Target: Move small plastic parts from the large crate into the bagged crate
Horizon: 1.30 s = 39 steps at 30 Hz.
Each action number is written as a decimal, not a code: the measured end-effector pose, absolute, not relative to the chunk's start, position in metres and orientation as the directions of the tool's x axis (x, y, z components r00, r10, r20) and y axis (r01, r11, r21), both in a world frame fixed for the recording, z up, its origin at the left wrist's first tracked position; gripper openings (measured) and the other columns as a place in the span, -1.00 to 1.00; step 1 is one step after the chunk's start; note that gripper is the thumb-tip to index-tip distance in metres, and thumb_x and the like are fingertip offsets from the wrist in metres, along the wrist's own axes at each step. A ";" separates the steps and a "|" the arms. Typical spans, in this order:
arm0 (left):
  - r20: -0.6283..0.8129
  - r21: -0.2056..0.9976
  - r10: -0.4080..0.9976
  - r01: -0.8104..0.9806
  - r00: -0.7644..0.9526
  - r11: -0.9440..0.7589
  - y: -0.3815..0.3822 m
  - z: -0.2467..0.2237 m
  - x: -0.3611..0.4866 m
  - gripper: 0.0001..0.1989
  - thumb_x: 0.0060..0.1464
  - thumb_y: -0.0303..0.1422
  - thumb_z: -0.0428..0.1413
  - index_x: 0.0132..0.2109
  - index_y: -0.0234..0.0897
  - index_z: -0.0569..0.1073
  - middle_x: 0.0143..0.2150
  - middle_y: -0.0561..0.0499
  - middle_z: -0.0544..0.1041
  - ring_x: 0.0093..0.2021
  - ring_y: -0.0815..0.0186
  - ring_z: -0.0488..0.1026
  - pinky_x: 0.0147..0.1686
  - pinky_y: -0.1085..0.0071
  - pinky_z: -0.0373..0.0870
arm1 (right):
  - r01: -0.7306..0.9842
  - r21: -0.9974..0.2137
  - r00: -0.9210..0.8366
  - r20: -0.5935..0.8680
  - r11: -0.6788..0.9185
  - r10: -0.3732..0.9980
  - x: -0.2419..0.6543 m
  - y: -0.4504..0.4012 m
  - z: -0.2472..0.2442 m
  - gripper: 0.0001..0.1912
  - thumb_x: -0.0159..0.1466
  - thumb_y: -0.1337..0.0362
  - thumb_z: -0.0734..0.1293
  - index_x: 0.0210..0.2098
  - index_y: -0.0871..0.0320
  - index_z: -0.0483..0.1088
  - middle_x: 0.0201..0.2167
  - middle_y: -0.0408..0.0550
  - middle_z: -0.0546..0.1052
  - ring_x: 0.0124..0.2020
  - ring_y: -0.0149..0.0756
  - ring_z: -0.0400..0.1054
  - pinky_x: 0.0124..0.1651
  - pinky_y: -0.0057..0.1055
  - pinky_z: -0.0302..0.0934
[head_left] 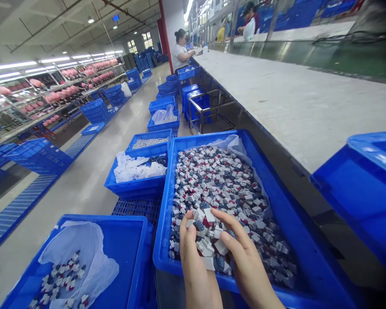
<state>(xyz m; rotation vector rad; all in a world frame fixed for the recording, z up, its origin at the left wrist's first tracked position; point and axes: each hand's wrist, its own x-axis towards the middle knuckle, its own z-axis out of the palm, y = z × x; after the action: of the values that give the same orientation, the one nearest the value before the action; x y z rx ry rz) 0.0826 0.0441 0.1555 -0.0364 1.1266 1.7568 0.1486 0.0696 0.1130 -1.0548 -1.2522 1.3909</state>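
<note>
Small plastic pieces (206, 246) in white, dark blue and red are heaped between my two hands, held low over a large blue bin (162, 231). My left hand (194, 262) curves round the heap from the left, fingers pointing up and away. From the right, my right hand (246, 257) cups the same pieces, its thumb and fingertips against them. The undersides of both palms are hidden. Many more such pieces (218, 176) fill the bin, over a clear plastic liner (236, 143) that shows at the far edge.
At lower left, a second blue bin (131, 257) holds a plastic bag (93, 249) with some similar pieces. More bins (138, 184) line up beyond. A long white worktable (276, 94) runs along the right, near a blue crate (357, 193) and a metal frame (201, 109). A person (180, 53) sits farther off.
</note>
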 end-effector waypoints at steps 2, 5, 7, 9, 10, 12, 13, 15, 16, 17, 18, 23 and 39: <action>-0.498 0.661 0.720 -0.749 -0.484 -0.046 0.044 0.155 0.084 -0.72 0.05 -0.31 -0.02 -0.05 -0.14 0.34 -0.01 0.03 0.42 -0.04 0.30 0.37 -0.22 0.50 0.41 | -0.136 -0.988 -0.173 -0.051 -0.075 0.984 0.149 0.071 0.110 -0.65 0.15 0.04 0.20 -0.10 -0.02 0.31 0.01 -0.14 0.32 0.05 -0.21 0.16 0.08 -0.32 0.08; -0.514 0.639 0.728 -0.769 -0.454 -0.029 0.043 0.151 0.086 -0.71 0.04 -0.28 0.00 -0.05 -0.14 0.34 0.00 0.02 0.41 -0.03 0.28 0.36 -0.18 0.48 0.40 | -0.186 -0.973 -0.163 -0.109 -0.139 0.981 0.149 0.074 0.105 -0.65 0.15 0.04 0.20 -0.10 -0.01 0.28 -0.04 -0.12 0.34 -0.01 -0.20 0.20 0.03 -0.32 0.10; -0.503 0.632 0.737 -0.773 -0.451 -0.042 0.043 0.146 0.087 -0.71 0.05 -0.28 -0.01 -0.05 -0.15 0.34 0.04 0.01 0.37 0.03 0.27 0.31 -0.13 0.46 0.38 | -0.221 -0.962 -0.154 -0.129 -0.161 0.980 0.148 0.074 0.104 -0.66 0.15 0.05 0.20 -0.10 0.00 0.27 -0.08 -0.11 0.35 -0.05 -0.20 0.23 -0.01 -0.33 0.12; -0.499 0.621 0.743 -0.782 -0.447 -0.054 0.043 0.142 0.088 -0.71 0.06 -0.27 -0.03 -0.04 -0.14 0.34 0.07 0.02 0.34 0.07 0.28 0.26 -0.09 0.45 0.35 | -0.244 -0.955 -0.145 -0.136 -0.169 0.980 0.147 0.074 0.103 -0.66 0.15 0.05 0.21 -0.12 0.01 0.28 -0.10 -0.11 0.36 -0.08 -0.22 0.25 -0.06 -0.36 0.15; -0.504 0.611 0.742 -0.790 -0.442 -0.055 0.043 0.141 0.089 -0.71 0.07 -0.26 -0.05 -0.04 -0.14 0.34 0.07 0.02 0.34 0.08 0.28 0.25 -0.08 0.44 0.34 | -0.250 -0.953 -0.139 -0.138 -0.170 0.981 0.146 0.074 0.104 -0.67 0.14 0.05 0.21 -0.13 0.01 0.29 -0.10 -0.11 0.36 -0.10 -0.22 0.25 -0.08 -0.37 0.16; -0.524 0.584 0.735 -0.810 -0.429 -0.056 0.043 0.142 0.090 -0.70 0.08 -0.25 -0.07 -0.03 -0.14 0.33 0.06 0.01 0.36 0.06 0.27 0.27 -0.09 0.44 0.35 | -0.262 -0.948 -0.137 -0.150 -0.182 0.979 0.145 0.073 0.105 -0.67 0.13 0.04 0.22 -0.15 0.03 0.29 -0.13 -0.10 0.37 -0.12 -0.22 0.27 -0.13 -0.38 0.18; -0.539 0.568 0.727 -0.821 -0.426 -0.060 0.044 0.143 0.090 -0.69 0.09 -0.25 -0.07 -0.02 -0.14 0.33 0.04 0.00 0.38 0.04 0.27 0.30 -0.12 0.44 0.37 | -0.270 -0.943 -0.144 -0.162 -0.196 0.976 0.144 0.073 0.106 -0.66 0.12 0.04 0.22 -0.16 0.03 0.30 -0.15 -0.10 0.39 -0.14 -0.21 0.28 -0.15 -0.38 0.19; -0.557 0.533 0.719 -0.843 -0.417 -0.076 0.045 0.147 0.090 -0.68 0.09 -0.25 -0.09 0.00 -0.15 0.31 0.00 -0.01 0.41 -0.03 0.26 0.37 -0.19 0.44 0.41 | -0.290 -0.928 -0.158 -0.195 -0.235 0.968 0.143 0.071 0.108 -0.65 0.11 0.03 0.23 -0.16 0.04 0.30 -0.16 -0.09 0.40 -0.16 -0.20 0.30 -0.19 -0.38 0.21; -0.561 0.515 0.717 -0.852 -0.414 -0.088 0.045 0.149 0.090 -0.67 0.10 -0.25 -0.10 0.01 -0.15 0.30 -0.02 -0.02 0.43 -0.07 0.26 0.39 -0.23 0.45 0.43 | -0.299 -0.920 -0.159 -0.214 -0.254 0.964 0.142 0.071 0.109 -0.65 0.10 0.03 0.24 -0.16 0.05 0.30 -0.17 -0.09 0.41 -0.18 -0.20 0.31 -0.21 -0.38 0.22; -0.563 0.500 0.716 -0.860 -0.414 -0.104 0.045 0.151 0.090 -0.67 0.10 -0.25 -0.11 0.01 -0.16 0.29 -0.04 -0.03 0.44 -0.10 0.26 0.42 -0.26 0.45 0.44 | -0.305 -0.914 -0.151 -0.232 -0.268 0.961 0.141 0.070 0.110 -0.64 0.10 0.03 0.24 -0.17 0.05 0.31 -0.16 -0.09 0.42 -0.19 -0.20 0.31 -0.22 -0.39 0.22; -0.562 0.490 0.714 -0.863 -0.417 -0.119 0.046 0.152 0.090 -0.66 0.10 -0.25 -0.11 0.02 -0.17 0.29 -0.05 -0.03 0.45 -0.13 0.25 0.43 -0.28 0.45 0.45 | -0.308 -0.909 -0.139 -0.248 -0.280 0.959 0.140 0.070 0.111 -0.64 0.09 0.03 0.25 -0.18 0.06 0.32 -0.17 -0.09 0.42 -0.20 -0.20 0.32 -0.23 -0.39 0.22; -0.555 0.459 0.719 -0.875 -0.419 -0.155 0.045 0.154 0.090 -0.63 0.09 -0.25 -0.12 0.04 -0.17 0.27 -0.10 -0.05 0.48 -0.14 0.23 0.44 -0.29 0.44 0.45 | -0.320 -0.896 -0.110 -0.288 -0.309 0.951 0.138 0.068 0.112 -0.63 0.07 0.03 0.26 -0.20 0.08 0.34 -0.19 -0.08 0.43 -0.27 -0.24 0.33 -0.22 -0.40 0.20; -0.534 0.356 0.765 -0.916 -0.361 -0.183 0.042 0.150 0.091 -0.61 0.08 -0.26 -0.15 0.07 -0.15 0.22 -0.07 -0.04 0.46 -0.05 0.21 0.38 -0.22 0.37 0.44 | -0.457 -0.847 -0.061 -0.276 -0.272 0.959 0.134 0.065 0.100 -0.67 0.10 0.04 0.24 -0.21 0.06 0.35 -0.10 -0.11 0.39 -0.05 -0.19 0.24 -0.07 -0.39 0.14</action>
<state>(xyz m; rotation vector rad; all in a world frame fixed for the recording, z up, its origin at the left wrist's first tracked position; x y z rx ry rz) 0.0911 0.0422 0.1503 -0.2796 0.7574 1.7967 0.1344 0.0648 0.0996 -1.0380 -0.6891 1.5962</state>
